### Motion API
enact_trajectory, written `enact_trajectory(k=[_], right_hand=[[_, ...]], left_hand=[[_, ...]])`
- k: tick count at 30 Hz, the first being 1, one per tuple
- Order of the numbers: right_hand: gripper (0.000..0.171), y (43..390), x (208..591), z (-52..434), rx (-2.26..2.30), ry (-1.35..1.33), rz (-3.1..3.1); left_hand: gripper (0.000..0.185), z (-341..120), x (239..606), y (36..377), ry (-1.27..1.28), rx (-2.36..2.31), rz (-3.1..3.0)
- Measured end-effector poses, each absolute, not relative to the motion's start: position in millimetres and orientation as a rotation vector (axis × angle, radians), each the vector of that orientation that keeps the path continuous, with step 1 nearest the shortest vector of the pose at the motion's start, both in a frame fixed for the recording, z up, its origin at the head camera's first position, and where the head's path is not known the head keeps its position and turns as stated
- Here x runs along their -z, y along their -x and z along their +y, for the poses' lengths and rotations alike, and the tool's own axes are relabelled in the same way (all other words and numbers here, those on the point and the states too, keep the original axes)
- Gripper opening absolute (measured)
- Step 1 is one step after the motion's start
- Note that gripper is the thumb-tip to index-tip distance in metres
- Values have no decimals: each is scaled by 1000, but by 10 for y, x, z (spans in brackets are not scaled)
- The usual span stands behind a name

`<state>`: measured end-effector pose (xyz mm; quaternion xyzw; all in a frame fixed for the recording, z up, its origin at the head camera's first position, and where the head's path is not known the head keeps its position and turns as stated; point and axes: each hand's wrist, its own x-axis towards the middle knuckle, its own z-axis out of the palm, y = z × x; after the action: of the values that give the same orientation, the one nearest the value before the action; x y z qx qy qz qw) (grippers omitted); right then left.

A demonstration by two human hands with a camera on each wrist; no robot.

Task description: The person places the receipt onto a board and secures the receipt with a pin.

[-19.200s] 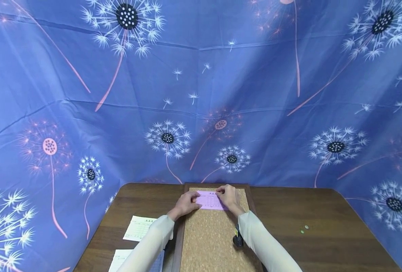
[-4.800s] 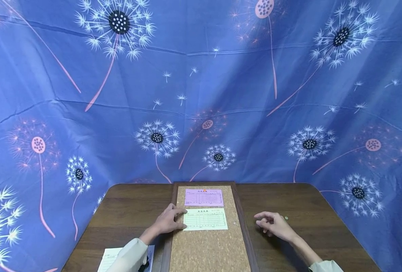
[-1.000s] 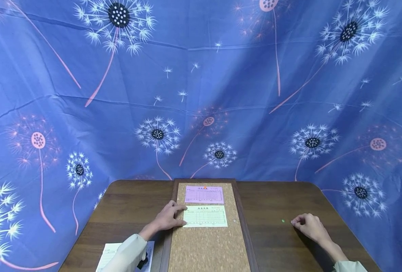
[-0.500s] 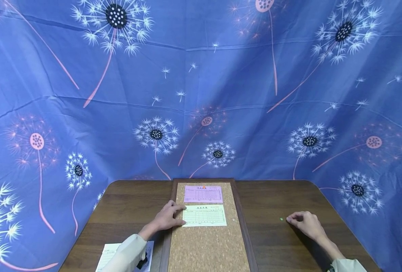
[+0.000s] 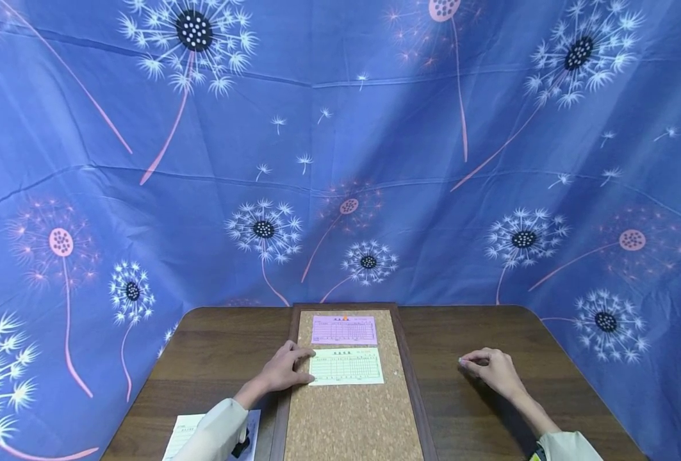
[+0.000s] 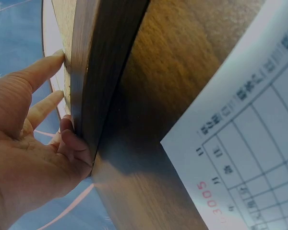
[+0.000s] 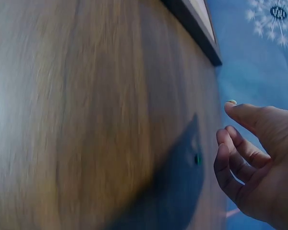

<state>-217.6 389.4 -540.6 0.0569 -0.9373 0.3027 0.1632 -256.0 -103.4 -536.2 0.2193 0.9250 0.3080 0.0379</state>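
Note:
My left hand point(image 5: 282, 368) presses thumb and forefinger on the left edge of a pale green printed slip point(image 5: 347, 367), which lies flat on the corkboard point(image 5: 352, 422). Above it lies a pink slip point(image 5: 346, 330) with an orange thumbtack point(image 5: 345, 318) at its top edge. To the right of the board, over the bare wood, my right hand point(image 5: 498, 372) pinches a small pale thumbtack point(image 7: 232, 102) at its fingertips. Below that hand, in its shadow, a small green thumbtack point(image 7: 197, 158) sits on the table; in the head view the hand hides it.
The corkboard's dark wooden frame point(image 5: 421, 410) stands raised above the brown table point(image 5: 230, 333). More printed slips point(image 5: 184, 430) lie at the near left, partly under the left sleeve. A blue dandelion-patterned cloth point(image 5: 340, 147) hangs behind the table.
Over the last second my right hand has moved left toward the board with the pale thumbtack; the left hand has stayed put. Since the oldest frame, the green slip has come onto the board.

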Motion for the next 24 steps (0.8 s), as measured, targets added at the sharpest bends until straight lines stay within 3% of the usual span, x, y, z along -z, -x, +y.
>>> enact_trajectory(k=[24], right_hand=[[8, 2535, 5313, 2647, -1094, -469, -2588]], left_hand=[[53, -1063, 5404, 2582, -719, -974, 2824]])
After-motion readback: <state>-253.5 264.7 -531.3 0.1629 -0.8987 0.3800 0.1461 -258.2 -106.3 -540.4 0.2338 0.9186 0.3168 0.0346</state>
